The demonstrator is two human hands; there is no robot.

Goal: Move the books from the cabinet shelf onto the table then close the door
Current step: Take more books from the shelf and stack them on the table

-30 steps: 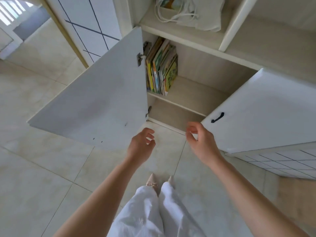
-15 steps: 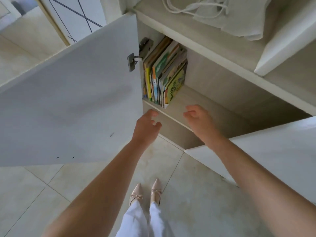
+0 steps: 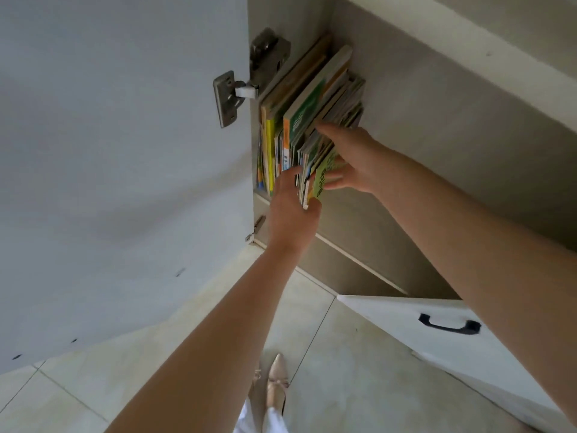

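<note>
A row of thin colourful books [image 3: 307,104] stands upright at the left end of the cabinet shelf [image 3: 362,217], leaning on the cabinet's side wall. My left hand [image 3: 290,210] reaches up to their front edges; its fingers go in between the books and its thumb sits under the lower corner of the right-hand group. My right hand [image 3: 352,157] lies with spread fingers on the green cover of the rightmost book. That group is held between both hands and still stands on the shelf. The left cabinet door [image 3: 125,151] is swung wide open.
The right cabinet door [image 3: 437,345] with a black handle [image 3: 448,326] stands open below my right arm. A metal hinge [image 3: 229,98] juts from the left door beside the books. Pale floor tiles and my shoes [image 3: 274,385] are below. No table is in view.
I have leaned in towards the cabinet. Both hands rose from below the shelf edge to the books and closed in on the right-hand group.
</note>
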